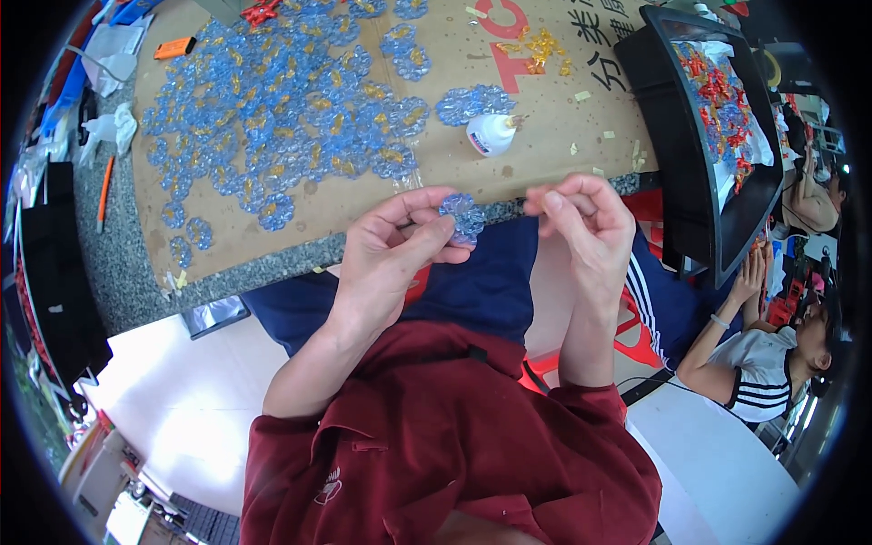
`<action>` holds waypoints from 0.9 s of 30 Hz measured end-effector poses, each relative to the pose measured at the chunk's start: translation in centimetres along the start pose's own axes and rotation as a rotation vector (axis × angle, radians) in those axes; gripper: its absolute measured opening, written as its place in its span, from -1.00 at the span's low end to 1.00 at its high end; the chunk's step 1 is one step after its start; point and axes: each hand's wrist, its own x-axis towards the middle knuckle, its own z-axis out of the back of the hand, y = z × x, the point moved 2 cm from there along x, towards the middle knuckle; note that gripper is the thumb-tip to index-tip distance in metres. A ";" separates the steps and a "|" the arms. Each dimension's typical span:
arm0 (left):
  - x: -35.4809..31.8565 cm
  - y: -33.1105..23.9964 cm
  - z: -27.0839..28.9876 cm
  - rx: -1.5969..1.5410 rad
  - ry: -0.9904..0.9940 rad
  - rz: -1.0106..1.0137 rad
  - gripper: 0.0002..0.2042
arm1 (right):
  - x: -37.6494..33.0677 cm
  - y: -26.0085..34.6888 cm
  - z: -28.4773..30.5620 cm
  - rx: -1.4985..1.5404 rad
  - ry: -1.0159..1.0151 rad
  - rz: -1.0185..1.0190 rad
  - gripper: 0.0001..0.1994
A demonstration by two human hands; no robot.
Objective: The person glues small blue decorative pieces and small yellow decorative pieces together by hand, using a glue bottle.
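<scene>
Between the thumb and fingers of my left hand (386,250) is a clear blue plastic flower (464,220), held just off the table's near edge. To its right, my right hand (592,227) is raised with thumb and fingertips pressed together; anything between them is too small or hidden to make out. Beyond both hands a small white squeeze bottle (490,134) with a narrow tip stands on the cardboard, beside a few more blue flowers (472,102). Many blue flowers with yellow centres (282,109) cover the cardboard's left half.
Small yellow pieces (543,50) lie on the cardboard sheet (545,123) at the far side. A black tray (654,109) with red and blue pieces stands at the right. An orange pen (106,193) and an orange-and-black object (174,48) are at left. Another person (767,363) sits at right.
</scene>
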 end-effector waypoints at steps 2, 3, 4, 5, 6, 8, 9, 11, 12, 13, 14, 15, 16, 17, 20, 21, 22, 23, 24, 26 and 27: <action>0.0 0.2 -0.1 0.026 -0.004 -0.009 -0.75 | -0.5 -0.6 -0.3 -0.039 0.019 0.108 -0.89; 0.0 0.2 -0.1 0.051 -0.002 -0.023 -0.74 | -0.8 -0.6 -0.5 -0.079 0.036 0.222 -0.87; -0.1 0.2 -0.2 0.053 -0.007 -0.022 -0.74 | -1.1 -0.5 -0.7 -0.031 0.028 0.170 -0.81; -0.1 0.2 -0.2 0.057 -0.013 -0.031 -0.75 | -1.2 -0.4 -1.2 -0.028 0.029 0.167 -0.81; -0.1 0.3 -0.3 0.062 -0.018 -0.039 -0.75 | -1.2 -0.4 -1.7 -0.014 0.032 0.135 -0.80; -0.2 0.3 -0.2 0.079 -0.024 -0.038 -0.75 | -1.2 -0.7 -1.8 -0.052 0.080 0.184 -0.79; -0.3 0.4 -0.2 0.094 -0.031 -0.040 -0.75 | -1.2 -0.7 -1.9 -0.051 0.083 0.183 -0.79; -0.4 0.4 -0.2 0.098 -0.037 -0.045 -0.75 | -1.4 -0.6 -2.1 -0.177 0.133 0.259 -0.81; -0.4 0.4 -0.2 0.102 -0.039 -0.050 -0.75 | -1.5 -0.6 -2.3 -0.178 0.138 0.259 -0.81; -0.4 0.4 -0.2 0.100 -0.042 -0.052 -0.75 | -1.5 -0.7 -2.7 -0.138 0.108 0.227 -0.81; -0.4 0.5 -0.2 0.097 -0.046 -0.047 -0.75 | -1.6 -0.7 -2.9 -0.099 0.077 0.196 -0.81; -0.5 0.5 -0.2 0.095 -0.051 -0.041 -0.75 | -1.8 -0.5 -3.0 -0.100 0.081 0.195 -0.81; -0.5 0.5 -0.1 0.093 -0.053 -0.043 -0.75 | -2.0 -0.4 -3.1 -0.147 0.071 0.194 -0.81; -0.5 0.5 -0.1 0.109 -0.056 -0.057 -0.75 | -2.1 -0.3 -3.2 -0.195 0.060 0.193 -0.81; -0.6 0.6 -0.1 0.126 -0.058 -0.078 -0.75 | -2.0 -0.3 -3.3 -0.356 0.076 0.374 -0.81; -0.6 0.6 0.0 0.126 -0.058 -0.083 -0.75 | -1.9 -0.5 -3.4 -0.357 0.078 0.374 -0.81; -0.6 0.6 0.0 0.125 -0.059 -0.084 -0.75 | -1.8 -0.5 -3.5 -0.390 0.080 0.447 -0.80; -0.6 0.7 0.0 0.129 -0.064 -0.079 -0.75 | -1.8 -0.5 -3.7 -0.422 0.082 0.519 -0.79; -0.7 0.8 -0.1 0.134 -0.069 -0.078 -0.75 | -1.8 -0.5 -3.7 -0.421 0.086 0.522 -0.79; -0.7 0.8 -0.2 0.110 -0.073 -0.074 -0.76 | -2.0 -0.5 -3.9 -0.481 0.091 0.563 -0.79; -0.7 0.7 -0.3 0.085 -0.075 -0.063 -0.76 | -2.1 -0.6 -4.0 -0.481 0.094 0.564 -0.79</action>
